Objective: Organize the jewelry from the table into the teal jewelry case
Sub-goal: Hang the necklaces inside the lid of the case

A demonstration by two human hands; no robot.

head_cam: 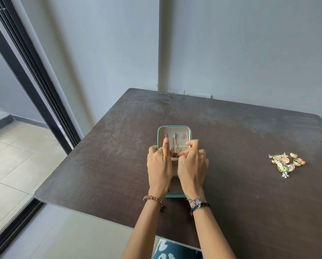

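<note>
The teal jewelry case lies open on the dark table, its cream lining and three small hooks showing in the far half. A thin necklace with a dark red pendant hangs from the hooks down toward the elastic pocket. My left hand rests over the case's left side with the index finger stretched up along the lining. My right hand lies over the right side, its fingertips pinched at the pocket beside the pendant. The near half of the case is mostly hidden under both hands. A pile of gold and coloured jewelry sits far right.
The dark table has a rounded near-left corner, with a tiled floor and a sliding door frame to the left. A grey wall stands behind. A blue and white patterned thing shows below the table's near edge.
</note>
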